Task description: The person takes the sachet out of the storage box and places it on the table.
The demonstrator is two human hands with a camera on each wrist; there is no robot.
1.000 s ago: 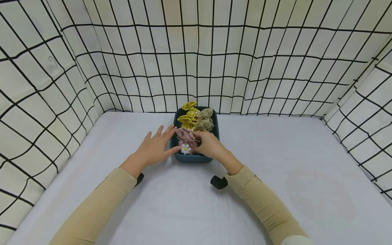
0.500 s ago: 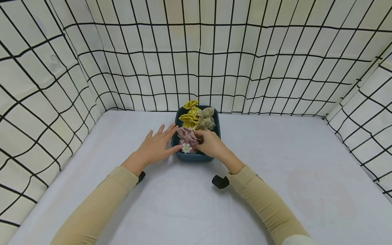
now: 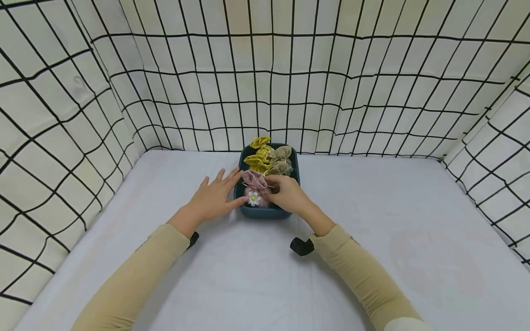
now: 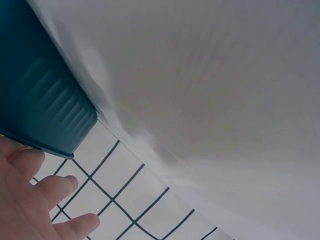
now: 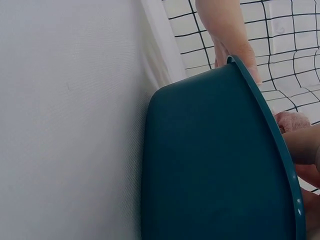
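Pouch (image 3: 255, 179) of pink cloth, bearing a white flower (image 3: 254, 198), lies at the near end of the blue-green bin (image 3: 266, 213), in front of yellow pouches (image 3: 257, 163) and olive pouches (image 3: 281, 166). The right hand (image 3: 289, 194), fingers bent, pinches its right side; the left hand (image 3: 213, 196), fingers spread, rests at the bin's left rim. Over the last second almost nothing has changed: hands and pouch keep their places, which suggests fine adjustment, with release not yet made.

A white tabletop (image 3: 248, 276) is bounded by black grid netting (image 3: 271, 72) from nine o'clock through twelve to three, backed by pale sheeting (image 3: 262, 55); a faint pinkish patch (image 3: 434, 262) is seen at four.
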